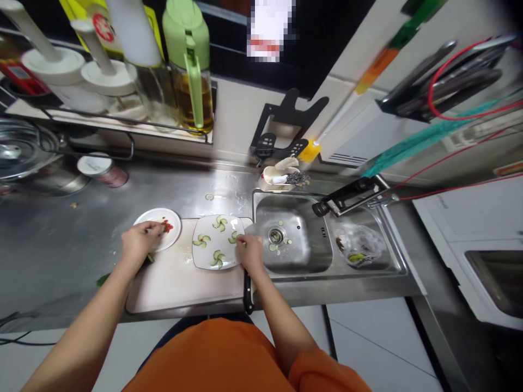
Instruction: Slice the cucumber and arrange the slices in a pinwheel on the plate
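Note:
A square white plate [206, 260] rests on a pale cutting board [180, 288], with pinwheels of thin green cucumber slices [218, 259] arranged on it. My right hand [250, 253] is at the plate's right edge, fingers pinched beside one cucumber pinwheel [233, 238] that it partly covers. Whatever is between those fingertips is too small to make out. To the left, my left hand [139, 241] reaches over a small round white plate [175, 239] and its little red pieces [166, 225]. Its fingers are drawn together there, and their contents are hidden.
A black-handled knife [248, 294] lies at the board's right side. The double sink [302, 256] holds green scraps and a plastic bag [362, 242]. Behind stand a lidded tin [102, 170], a pot [61, 177] and a rack with an oil bottle [190, 76].

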Motion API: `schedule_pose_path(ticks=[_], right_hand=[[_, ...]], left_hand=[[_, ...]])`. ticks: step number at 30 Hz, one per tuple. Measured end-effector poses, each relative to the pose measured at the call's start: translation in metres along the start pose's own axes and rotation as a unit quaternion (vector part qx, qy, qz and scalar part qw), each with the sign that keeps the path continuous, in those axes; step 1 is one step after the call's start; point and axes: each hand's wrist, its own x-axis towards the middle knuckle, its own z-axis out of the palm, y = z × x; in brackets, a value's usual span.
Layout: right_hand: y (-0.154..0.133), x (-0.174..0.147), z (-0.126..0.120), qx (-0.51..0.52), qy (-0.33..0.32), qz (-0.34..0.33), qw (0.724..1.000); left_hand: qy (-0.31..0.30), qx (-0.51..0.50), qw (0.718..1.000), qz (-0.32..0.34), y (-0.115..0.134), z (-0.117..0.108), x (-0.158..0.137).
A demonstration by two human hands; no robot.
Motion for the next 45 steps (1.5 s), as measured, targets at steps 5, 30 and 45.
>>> schedule_pose_path(ticks=[5, 30, 45], right_hand=[[0.021, -0.019, -0.002, -0.001, 0.032, 0.026, 0.999], [0.025, -0.017, 0.02, 0.003, 0.053, 0.007, 0.999], [0.021, -0.012, 0.019, 0.024, 0.062, -0.006, 0.998]], left_hand=[[-0.003, -0.029, 0.994, 0.106, 0.033, 0.018, -0.026], [-0.062, -0.033, 0.988, 0.138, 0.125, 0.142, -0.099], [-0.075, -0.007, 0.99, 0.121, 0.123, 0.15, -0.099]])
